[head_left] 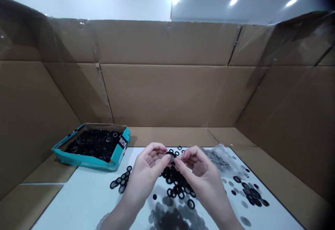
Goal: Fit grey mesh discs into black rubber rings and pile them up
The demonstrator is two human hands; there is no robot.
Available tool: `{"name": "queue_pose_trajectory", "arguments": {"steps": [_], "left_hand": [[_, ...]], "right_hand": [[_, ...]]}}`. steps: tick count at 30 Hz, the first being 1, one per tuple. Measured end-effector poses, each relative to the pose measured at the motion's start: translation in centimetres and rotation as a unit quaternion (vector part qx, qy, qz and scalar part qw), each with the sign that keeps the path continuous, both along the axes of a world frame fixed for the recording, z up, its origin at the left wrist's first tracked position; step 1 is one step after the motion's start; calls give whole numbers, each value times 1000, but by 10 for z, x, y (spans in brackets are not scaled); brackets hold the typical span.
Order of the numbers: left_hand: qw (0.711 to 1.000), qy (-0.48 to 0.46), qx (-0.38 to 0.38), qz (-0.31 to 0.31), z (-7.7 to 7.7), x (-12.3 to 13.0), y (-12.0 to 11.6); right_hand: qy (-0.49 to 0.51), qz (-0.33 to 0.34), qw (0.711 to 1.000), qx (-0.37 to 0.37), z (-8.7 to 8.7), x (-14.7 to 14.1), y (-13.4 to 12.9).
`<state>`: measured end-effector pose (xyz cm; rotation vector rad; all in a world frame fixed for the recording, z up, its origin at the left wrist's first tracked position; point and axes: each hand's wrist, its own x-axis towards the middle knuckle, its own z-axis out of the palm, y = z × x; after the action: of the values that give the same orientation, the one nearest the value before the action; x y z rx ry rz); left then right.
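In front of me, between thumb and fingers, my left hand (145, 174) pinches a black ring (171, 154) with a greyish round disc in its middle. Thumb and forefinger of my right hand (202, 172) close at the ring's right edge; whether they also hold a small disc is hidden. Below the fingers lies a loose pile of black rings (178, 179) on the white tabletop (86, 195). Nearer to me spreads a heap of thin grey translucent discs (162, 212), darker in the middle. Left of my left hand, several rings with grey centres (121, 180) lie grouped together.
A teal-edged cardboard box (89, 162) full of black rings stands at the back left. At the right are a clear plastic bag (222, 158) with grey discs and a cluster of black discs (253, 195). Cardboard walls (167, 96) enclose the table.
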<state>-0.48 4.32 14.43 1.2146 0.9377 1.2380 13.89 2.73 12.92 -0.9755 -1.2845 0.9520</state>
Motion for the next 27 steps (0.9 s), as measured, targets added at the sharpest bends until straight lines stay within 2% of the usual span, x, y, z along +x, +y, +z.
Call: {"name": "queue_pose_trajectory", "arguments": {"steps": [5,14,22,27], "left_hand": [[1000,2,-4,-17,3,3,-3],[997,-17,-49,-65,7,-1,-4],[997,-19,-33,-63,6,0,-2],[998,-50,-17,-21,-5,6,-1]], "right_hand": [[-38,8,999,10,0,1,0],[-13,62,998,-21,5,9,0],[11,-13,1000,-5,11,1,-5],[-2,-6,1000,-25,10,2,-5]]}}
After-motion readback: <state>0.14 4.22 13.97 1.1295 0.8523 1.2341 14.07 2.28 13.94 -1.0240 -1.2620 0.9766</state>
